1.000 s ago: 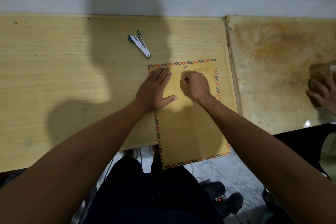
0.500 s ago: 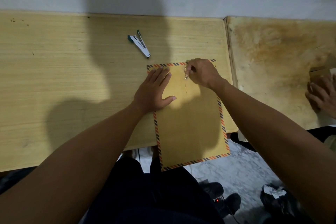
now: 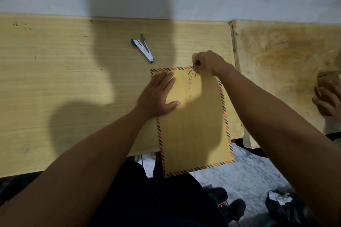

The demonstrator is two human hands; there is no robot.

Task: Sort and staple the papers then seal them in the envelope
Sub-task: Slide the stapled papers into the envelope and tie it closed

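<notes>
- At the envelope's top edge, right hand [image 3: 208,63] is curled tight, pinching the thin closure string [image 3: 192,74] – the string runs from the fingers down to two small round fasteners [image 3: 189,77] near the top centre.
- Left hand [image 3: 156,96] lies flat w/ fingers straight, pressing the upper-left part of the envelope [image 3: 195,125] to pin it down.
- Envelope: tan, striped airmail-style border, lying flat on the wooden worktop [image 3: 73,88]; its lower part hangs over the near edge, above the person's lap.
- No loose papers in view, so they're prob. already inside; can't confirm that. Step in hand looks like the seal, i.e. winding the string round the fasteners.
- Handling, as a judgement: envelope is light, thin and bendy, and will likely slide on the smooth wood, so the flat palm hold makes sense. The overhanging part could tip it off if the palm lifts.
- String is fine and limp – needs a fingertip pinch and steady tension; too hard a tug may tear a fastener out of the paper.
- Stapler [image 3: 143,48] sits untouched farther back on the worktop, well apart from both hands.
- Far right: another person's hand [image 3: 327,101] on a neighbouring stained table [image 3: 276,57], beside a brown box-like item, partly cut off.
</notes>
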